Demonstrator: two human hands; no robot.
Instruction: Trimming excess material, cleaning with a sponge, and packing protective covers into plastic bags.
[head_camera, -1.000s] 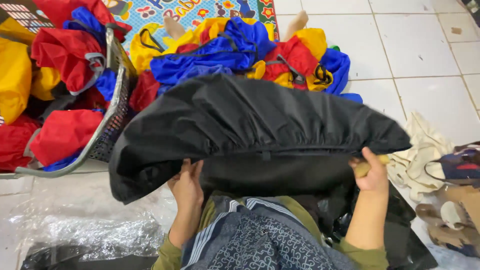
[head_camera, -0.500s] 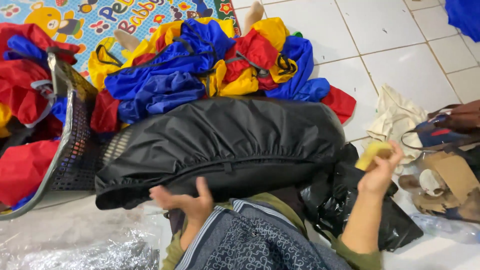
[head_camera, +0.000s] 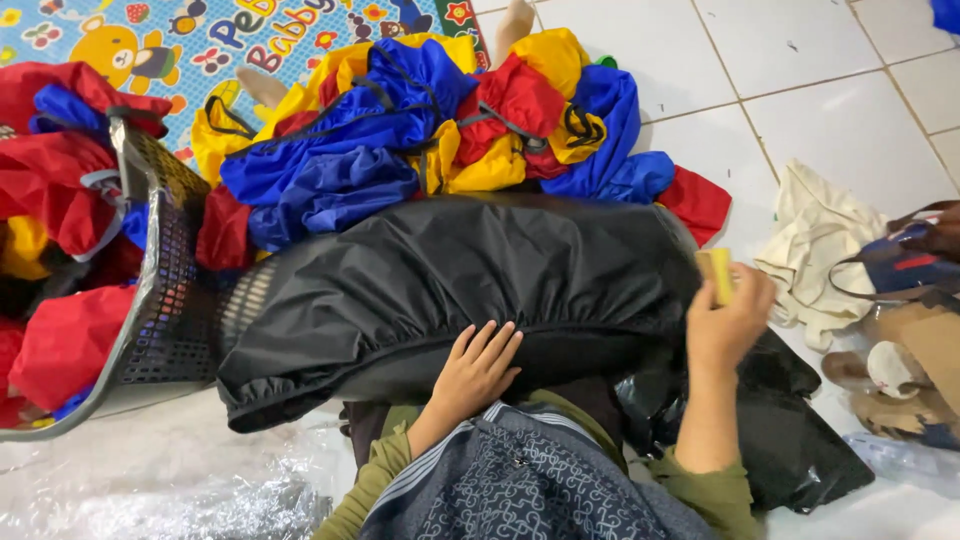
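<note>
Nearest the wearer: lap covered by dark patterned cloth with a striped edge (head_camera: 520, 480), olive-green sleeves at both forearms. Left hand (head_camera: 478, 368) lies flat, fingers spread and unclenched, palm down on the near gathered hem of a large black crinkled nylon cover with an elasticated edge (head_camera: 450, 290); it presses rather than grips. The cover is draped across the knees, bulging upward, spanning from the basket on the left to the right hand. Right hand (head_camera: 728, 318) raised at the cover's right end, fingers closed around a small yellow rectangular block (head_camera: 716, 272), held upright; what the block is made of cannot be made out from here. Under that forearm, a glossy black plastic sheet (head_camera: 790, 430) crumpled on the white tiled floor (head_camera: 800, 90). Clear crinkled plastic film (head_camera: 150, 480) on the floor at near left. Left side: grey perforated plastic laundry basket (head_camera: 160, 300), tipped, holding red and yellow fabric. Right side: cream cloth (head_camera: 820, 240), beside a heap of brown and blue scraps. Beyond the cover: a pile of blue, red and yellow nylon bags with black straps (head_camera: 420, 120). Farthest: colourful cartoon play mat (head_camera: 200, 40).
</note>
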